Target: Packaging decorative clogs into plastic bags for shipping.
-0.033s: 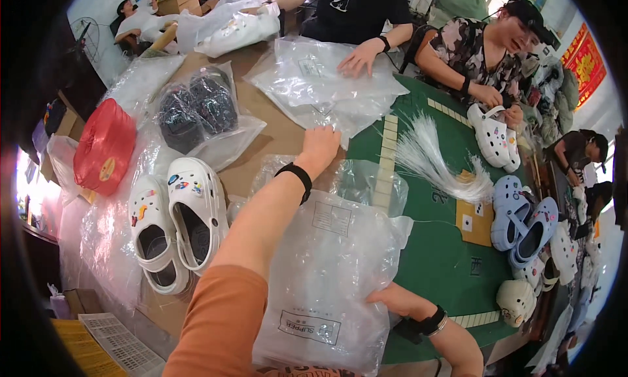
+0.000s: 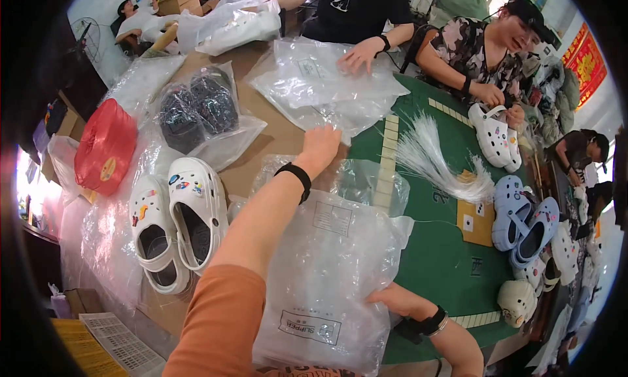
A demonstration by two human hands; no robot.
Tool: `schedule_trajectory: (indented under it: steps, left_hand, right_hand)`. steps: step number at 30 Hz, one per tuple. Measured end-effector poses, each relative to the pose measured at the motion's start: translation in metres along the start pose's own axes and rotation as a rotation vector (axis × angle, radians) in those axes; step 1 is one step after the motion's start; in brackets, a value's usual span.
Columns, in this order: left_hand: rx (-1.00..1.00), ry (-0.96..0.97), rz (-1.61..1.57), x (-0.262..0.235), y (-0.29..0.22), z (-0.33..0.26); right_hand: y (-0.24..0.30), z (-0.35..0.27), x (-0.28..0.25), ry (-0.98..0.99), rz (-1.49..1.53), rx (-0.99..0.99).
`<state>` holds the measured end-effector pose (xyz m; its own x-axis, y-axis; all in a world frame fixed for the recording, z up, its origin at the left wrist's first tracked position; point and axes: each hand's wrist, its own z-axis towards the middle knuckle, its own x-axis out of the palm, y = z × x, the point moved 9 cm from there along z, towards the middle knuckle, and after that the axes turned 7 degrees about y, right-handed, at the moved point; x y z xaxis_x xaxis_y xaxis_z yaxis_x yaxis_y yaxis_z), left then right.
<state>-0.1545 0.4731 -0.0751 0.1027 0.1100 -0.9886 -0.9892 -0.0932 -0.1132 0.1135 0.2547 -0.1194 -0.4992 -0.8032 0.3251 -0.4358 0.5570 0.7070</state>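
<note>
We cannot make out what the left hand (image 2: 320,149) touches, as its curled fingertips are hidden. Most of the right hand's fingers (image 2: 400,301) are lost behind the plastic bag (image 2: 314,266); under or inside, we cannot say. Glare blurs two dark things (image 2: 199,108) in wrapping (image 2: 241,139). The lower edge cuts our orange sleeve (image 2: 226,318).

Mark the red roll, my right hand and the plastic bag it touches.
Red roll (image 2: 104,144): head view, middle of its side.
Right hand (image 2: 398,300): head view, between fingertip and wrist.
Plastic bag (image 2: 322,269): head view, middle of its surface.
</note>
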Motion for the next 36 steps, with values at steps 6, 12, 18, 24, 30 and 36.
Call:
schedule_trajectory:
  steps: [6, 12, 18, 24, 30, 36]
  left_hand:
    - [-0.049, -0.381, -0.379, -0.101, 0.016, -0.019]
    - [0.136, -0.619, -0.377, -0.222, 0.013, -0.06]
    - [0.332, -0.742, 0.013, -0.293, -0.055, -0.153]
    - [0.499, -0.05, -0.263, -0.202, -0.088, -0.228]
    - [0.517, 0.735, -0.727, -0.1, -0.151, -0.297]
    - [0.362, 1.093, -1.366, -0.069, -0.212, -0.341]
  right_hand:
    - [0.0, -0.001, -0.002, 0.05, 0.002, 0.016]
    - [0.004, -0.001, 0.01, 0.031, 0.162, -0.086]
    - [-0.014, -0.008, -0.005, -0.039, 0.371, -0.015]
    - [0.01, -0.02, -0.001, -0.038, 0.63, -0.136]
    - [0.009, -0.016, 0.002, -0.052, 0.455, -0.191]
    - [0.001, -0.031, 0.005, -0.013, 0.56, -0.351]
